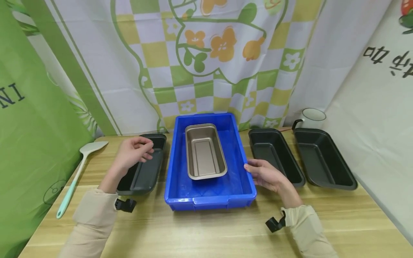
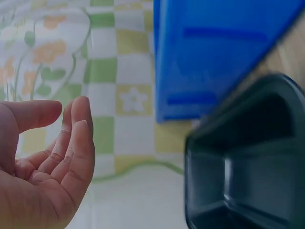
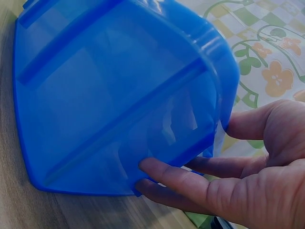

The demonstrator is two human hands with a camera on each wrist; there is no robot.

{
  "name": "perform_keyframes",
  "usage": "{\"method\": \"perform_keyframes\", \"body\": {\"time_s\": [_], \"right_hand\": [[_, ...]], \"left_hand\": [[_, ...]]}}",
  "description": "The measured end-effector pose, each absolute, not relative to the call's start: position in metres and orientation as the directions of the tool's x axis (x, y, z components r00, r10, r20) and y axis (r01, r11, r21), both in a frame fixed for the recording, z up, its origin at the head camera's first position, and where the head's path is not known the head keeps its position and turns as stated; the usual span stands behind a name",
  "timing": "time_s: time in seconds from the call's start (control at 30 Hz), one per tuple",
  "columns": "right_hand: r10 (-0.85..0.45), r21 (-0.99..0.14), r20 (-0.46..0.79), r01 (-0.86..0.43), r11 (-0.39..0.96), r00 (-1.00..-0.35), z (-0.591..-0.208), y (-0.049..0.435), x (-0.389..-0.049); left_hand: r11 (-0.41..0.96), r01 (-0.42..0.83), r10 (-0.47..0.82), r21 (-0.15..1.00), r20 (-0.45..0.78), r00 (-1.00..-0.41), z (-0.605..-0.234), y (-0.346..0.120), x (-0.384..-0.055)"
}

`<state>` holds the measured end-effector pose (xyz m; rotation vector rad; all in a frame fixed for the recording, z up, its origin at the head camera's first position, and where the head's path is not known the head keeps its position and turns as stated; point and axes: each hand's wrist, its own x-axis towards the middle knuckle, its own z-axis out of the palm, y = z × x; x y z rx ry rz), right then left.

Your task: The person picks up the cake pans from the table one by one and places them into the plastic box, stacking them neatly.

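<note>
A blue plastic bin (image 1: 211, 202) sits mid-table with a gold-brown loaf pan (image 1: 204, 154) lying inside it. My right hand (image 1: 266, 175) holds the bin's right side, thumb over the rim and fingers along the outer wall. In the right wrist view, the fingertips touch the ribbed blue side wall (image 3: 105, 95). My left hand (image 1: 133, 152) hovers over a dark loaf pan (image 1: 146, 175) left of the bin, its fingers loosely bent with nothing between them. The left wrist view shows this hand (image 2: 52, 162) apart from both the bin (image 2: 209, 62) and the dark pan (image 2: 252, 176).
Two more dark loaf pans, a nearer one (image 1: 272, 152) and a farther one (image 1: 322, 159), stand right of the bin. Behind them is a white mug (image 1: 312, 118). A turner with a mint handle (image 1: 72, 186) lies at the left edge. Patterned curtains (image 1: 213, 89) hang behind the table.
</note>
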<state>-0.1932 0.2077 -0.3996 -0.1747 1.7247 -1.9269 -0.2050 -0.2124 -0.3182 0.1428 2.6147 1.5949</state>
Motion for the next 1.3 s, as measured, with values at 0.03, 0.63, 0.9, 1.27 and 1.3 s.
{"method": "perform_keyframes", "body": {"time_s": [0.03, 0.63, 0.9, 1.27, 1.3], "right_hand": [[-0.474, -0.952, -0.254, 0.305, -0.033, -0.843, -0.400, 0.207, -0.193], [-0.480, -0.951, -0.250, 0.305, -0.039, -0.841, -0.397, 0.207, -0.193], [-0.486, -0.951, -0.246, 0.305, -0.043, -0.838, -0.398, 0.208, -0.192], [-0.487, -0.952, -0.246, 0.303, -0.041, -0.838, -0.398, 0.208, -0.192], [-0.486, -0.952, -0.246, 0.302, -0.040, -0.839, -0.398, 0.208, -0.192]], "left_hand": [[0.456, 0.026, 0.105, 0.890, -0.025, -0.994, -0.322, -0.218, -0.203], [0.350, -0.173, -0.034, 0.921, -0.172, -0.985, -0.380, -0.307, -0.160], [0.374, -0.262, -0.074, 0.890, -0.253, -0.965, -0.400, -0.329, -0.151], [0.406, -0.359, 0.011, 0.840, -0.397, -0.918, -0.421, -0.337, -0.142], [0.407, -0.363, 0.021, 0.838, -0.406, -0.914, -0.422, -0.336, -0.141]]}}
